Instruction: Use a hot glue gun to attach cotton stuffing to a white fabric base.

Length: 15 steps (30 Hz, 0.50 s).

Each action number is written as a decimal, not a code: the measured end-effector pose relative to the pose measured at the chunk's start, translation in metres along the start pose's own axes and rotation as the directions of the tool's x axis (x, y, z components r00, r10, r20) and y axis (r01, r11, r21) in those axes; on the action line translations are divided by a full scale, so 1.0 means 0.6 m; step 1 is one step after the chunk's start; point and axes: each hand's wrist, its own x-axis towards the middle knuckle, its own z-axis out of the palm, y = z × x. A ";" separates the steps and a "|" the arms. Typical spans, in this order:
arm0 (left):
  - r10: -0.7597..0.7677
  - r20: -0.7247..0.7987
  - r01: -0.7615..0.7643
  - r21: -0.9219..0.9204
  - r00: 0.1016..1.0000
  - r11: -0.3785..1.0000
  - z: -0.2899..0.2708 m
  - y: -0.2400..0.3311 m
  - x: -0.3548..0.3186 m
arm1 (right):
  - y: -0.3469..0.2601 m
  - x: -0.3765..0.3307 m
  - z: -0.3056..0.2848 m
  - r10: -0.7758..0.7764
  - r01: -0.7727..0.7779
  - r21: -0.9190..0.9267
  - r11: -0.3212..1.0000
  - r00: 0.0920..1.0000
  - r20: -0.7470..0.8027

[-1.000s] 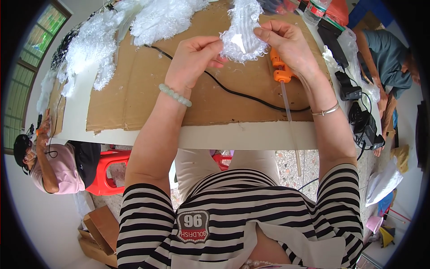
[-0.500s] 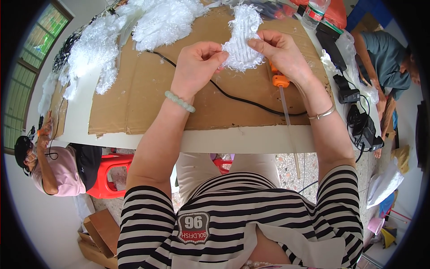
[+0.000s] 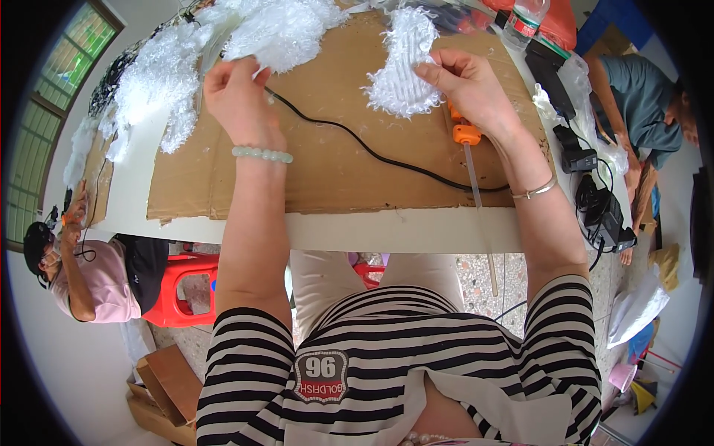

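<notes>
Since half a second ago my left hand has moved away from the fluffy white piece toward the far-left pile of white fluff, fingers curled at its edge; I cannot tell if they pinch anything. My right hand holds the piece just above the cardboard sheet, thumb and fingers closed on its right edge. It looks light, soft and limp, probably shedding, so I judge a gentle pinch at the denser woven middle suits it. The orange tool lies under my right wrist.
</notes>
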 end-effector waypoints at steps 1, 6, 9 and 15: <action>0.003 -0.003 -0.003 0.002 1.000 1.000 0.002 0.000 -0.005 | -0.006 -0.004 0.006 0.009 -0.009 -0.030 1.000 1.000 0.015; -0.275 0.613 0.247 0.133 0.740 0.960 0.023 -0.004 -0.049 | -0.012 -0.012 0.011 0.023 -0.017 -0.056 0.998 0.993 0.116; -0.310 0.722 0.137 0.290 0.619 0.947 0.021 -0.001 -0.073 | -0.008 -0.012 0.017 0.025 -0.014 -0.076 0.997 0.988 0.151; -0.335 0.720 0.093 0.355 0.608 0.930 0.022 -0.025 -0.085 | -0.012 -0.011 0.025 -0.076 0.074 -0.088 0.993 0.997 -0.022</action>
